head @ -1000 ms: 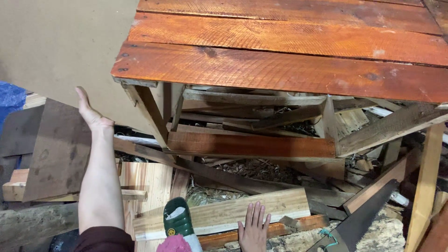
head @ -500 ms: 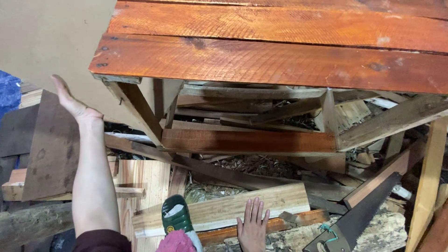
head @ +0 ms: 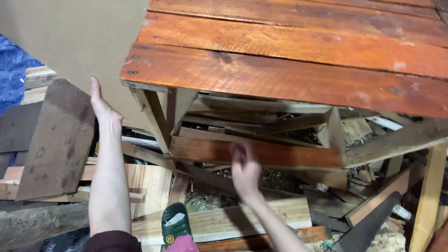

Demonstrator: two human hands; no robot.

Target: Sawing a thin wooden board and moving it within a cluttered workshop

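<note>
Change: right hand (head: 245,170) up off the pale plank (head: 224,224) since half a sec ago, now raised toward the rail (head: 254,153) under the table (head: 289,70); motion-blurred.
Meaning: reach prob. shifting from plank to scrap under table (a guess).
Right hand: fingers curled, holding nothing seen; blur, can't tell more.
Left hand (head: 103,105): flat, fingers together, just left of table leg (head: 151,121), beside dark board (head: 56,140); arm much as before.
Containers: none seen; loose offcuts piled under table.
Shoe (head: 176,226): green, below table, nr plank.
</note>
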